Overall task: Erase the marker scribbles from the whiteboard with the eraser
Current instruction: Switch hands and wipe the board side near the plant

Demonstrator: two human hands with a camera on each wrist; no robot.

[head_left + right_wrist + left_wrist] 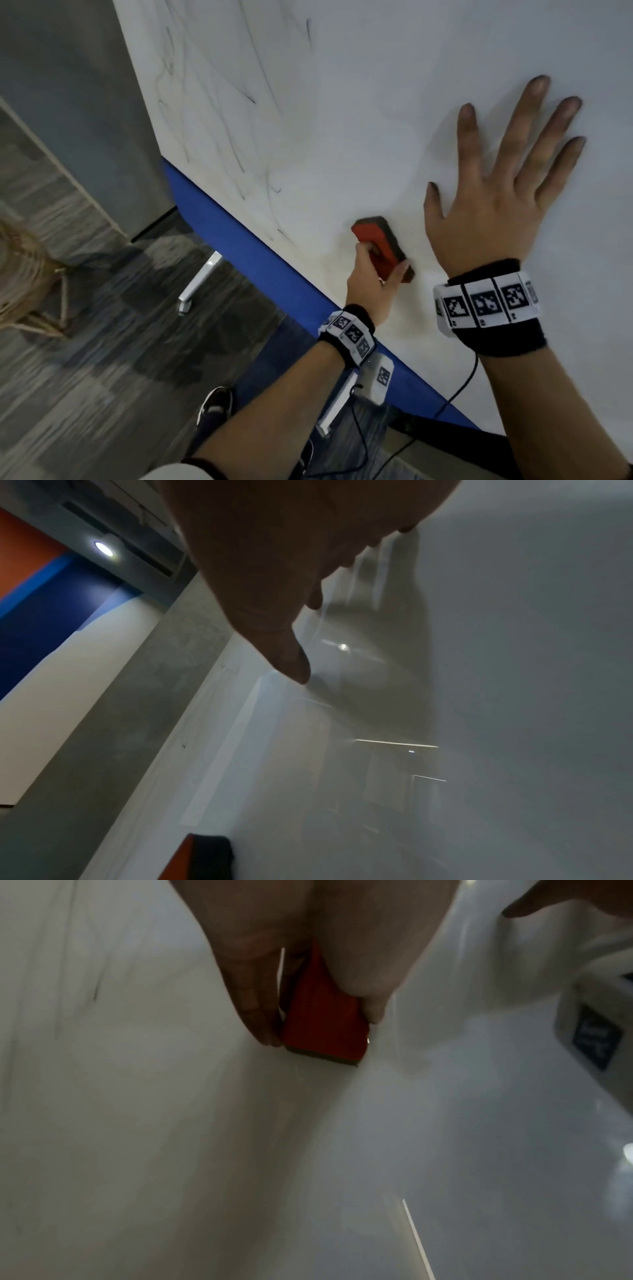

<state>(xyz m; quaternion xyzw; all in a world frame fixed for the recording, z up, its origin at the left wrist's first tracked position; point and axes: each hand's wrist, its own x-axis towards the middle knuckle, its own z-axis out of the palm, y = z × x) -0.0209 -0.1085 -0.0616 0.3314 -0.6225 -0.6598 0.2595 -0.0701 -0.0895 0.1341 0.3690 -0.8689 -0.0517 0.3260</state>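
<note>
Right hand (496, 192) flat beside eraser (382, 248); board (376, 85) above open.

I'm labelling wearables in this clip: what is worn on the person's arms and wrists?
Each wrist carries a black wristband under a white strap of square black-and-white markers; the left one also holds a white marker box with a thin black cable. Forearms are bare.

A left hand (291, 961) grips a red eraser (322, 1020), thumb on one side and fingers (260, 1010) on the other, its dark felt edge pressed against the whiteboard (240, 1150). Faint grey marker streaks (97, 988) lie left of the eraser.
</note>
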